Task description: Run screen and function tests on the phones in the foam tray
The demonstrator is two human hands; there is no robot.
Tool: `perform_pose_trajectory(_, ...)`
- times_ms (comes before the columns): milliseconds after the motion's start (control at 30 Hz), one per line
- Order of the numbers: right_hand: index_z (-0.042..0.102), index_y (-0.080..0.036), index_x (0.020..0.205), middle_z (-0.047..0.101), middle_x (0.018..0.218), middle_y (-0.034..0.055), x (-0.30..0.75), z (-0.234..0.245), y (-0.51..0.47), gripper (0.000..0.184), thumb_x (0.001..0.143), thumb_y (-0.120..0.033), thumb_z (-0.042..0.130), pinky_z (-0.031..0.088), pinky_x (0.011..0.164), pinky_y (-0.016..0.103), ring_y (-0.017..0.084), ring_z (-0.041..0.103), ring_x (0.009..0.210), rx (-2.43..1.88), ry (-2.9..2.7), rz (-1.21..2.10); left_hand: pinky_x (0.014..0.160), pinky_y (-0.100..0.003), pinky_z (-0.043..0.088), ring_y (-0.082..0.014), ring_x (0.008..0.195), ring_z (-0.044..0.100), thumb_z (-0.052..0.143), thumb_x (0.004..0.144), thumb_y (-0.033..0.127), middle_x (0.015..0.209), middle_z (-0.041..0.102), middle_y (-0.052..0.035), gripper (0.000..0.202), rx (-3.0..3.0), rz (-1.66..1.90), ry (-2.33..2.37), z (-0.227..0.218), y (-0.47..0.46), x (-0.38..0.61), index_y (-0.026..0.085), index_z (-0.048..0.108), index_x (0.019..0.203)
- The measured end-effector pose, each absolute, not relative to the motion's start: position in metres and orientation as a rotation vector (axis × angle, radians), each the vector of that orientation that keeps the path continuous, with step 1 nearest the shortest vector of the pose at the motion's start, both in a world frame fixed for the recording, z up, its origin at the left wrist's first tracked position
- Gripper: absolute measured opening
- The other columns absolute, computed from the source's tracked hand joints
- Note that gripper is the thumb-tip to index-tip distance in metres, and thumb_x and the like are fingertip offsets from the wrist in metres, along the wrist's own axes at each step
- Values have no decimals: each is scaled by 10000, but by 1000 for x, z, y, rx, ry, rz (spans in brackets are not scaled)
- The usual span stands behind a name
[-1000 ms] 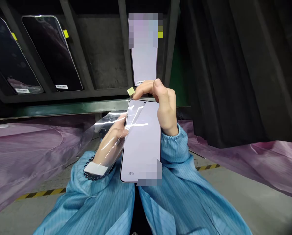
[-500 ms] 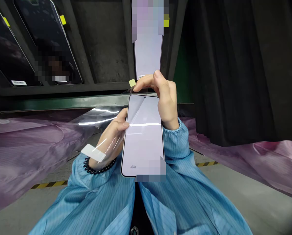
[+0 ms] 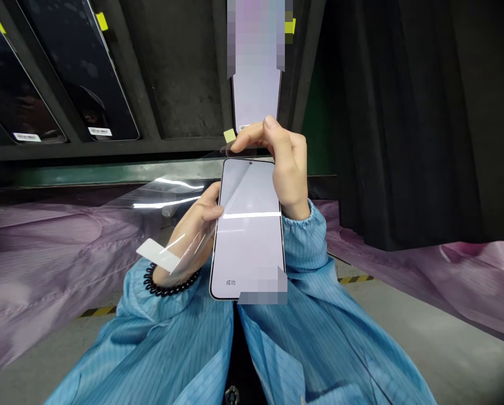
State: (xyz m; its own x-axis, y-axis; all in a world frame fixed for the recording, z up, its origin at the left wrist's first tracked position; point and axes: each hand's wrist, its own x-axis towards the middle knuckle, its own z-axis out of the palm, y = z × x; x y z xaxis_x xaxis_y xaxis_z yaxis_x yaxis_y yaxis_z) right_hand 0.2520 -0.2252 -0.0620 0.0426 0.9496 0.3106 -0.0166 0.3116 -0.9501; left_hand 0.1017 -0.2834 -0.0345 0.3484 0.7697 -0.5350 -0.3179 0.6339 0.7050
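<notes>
Phone (image 3: 247,236) was clasped in left hand (image 3: 193,230) fingers, half veiled by clear film (image 3: 167,194); its yellow tab (image 3: 229,135) was pinched by right hand (image 3: 288,169) fingers.

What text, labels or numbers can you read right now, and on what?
"成功": lower left of the lit screen of the phone in the left hand.
White stickers on the dark rack phones: too small to read.
Sticker on the lit rack phone: too small.
Film pinched by the right hand: no text.
Blurred patches: unreadable.
</notes>
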Motion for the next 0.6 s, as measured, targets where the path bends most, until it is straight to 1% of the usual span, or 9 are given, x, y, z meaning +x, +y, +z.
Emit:
perform_pose_trajectory(133,672,-322,720,750,862,3,252,-60,-229,424,1065,-346,427,601,983,447,242,730,955,-1178,-1362,822,893,-408,580,-292,1060,689,580,745,295,1089,711,-74,498,563,790,942,-41,-283,103,185,599,1231)
perform_pose_trajectory(233,627,-332,704,735,851,12,253,-58,-232,358,1035,-394,504,606,953,459,269,717,966,-1385,-1472,717,876,-393,575,-282,1050,679,581,735,289,1097,706,-61,488,607,816,972,-43,-284,104,193,613,1213)
perform_pose_trajectory(333,543,-292,659,728,928,20,255,-55,-235,404,1048,-377,474,590,941,421,240,701,973,-1295,-1502,685,858,-373,568,-269,1026,671,591,731,285,1071,704,-47,466,650,854,1018,-45,-285,105,201,624,1188)
perform_pose_trajectory(400,529,-267,659,719,1000,29,257,-51,-239,406,1048,-365,466,559,971,426,228,682,1009,-1174,-1467,666,872,-360,561,-266,1047,663,605,742,287,1097,700,-40,456,685,909,1046,-49,-287,105,215,620,1192)
perform_pose_trajectory(533,571,-252,703,694,1046,48,261,-44,-250,295,941,-410,646,499,1022,485,264,636,1079,-1228,-1448,537,897,-318,537,-253,1119,639,617,801,327,1195,682,-36,454,823,1038,1119,-61,-289,102,237,593,1244)
perform_pose_trajectory(600,570,-252,711,690,1037,52,262,-42,-255,259,884,-386,708,493,1011,487,272,623,1067,-1267,-1466,470,889,-299,529,-243,1122,634,607,821,349,1214,678,-37,442,899,1104,1140,-65,-290,100,229,592,1247)
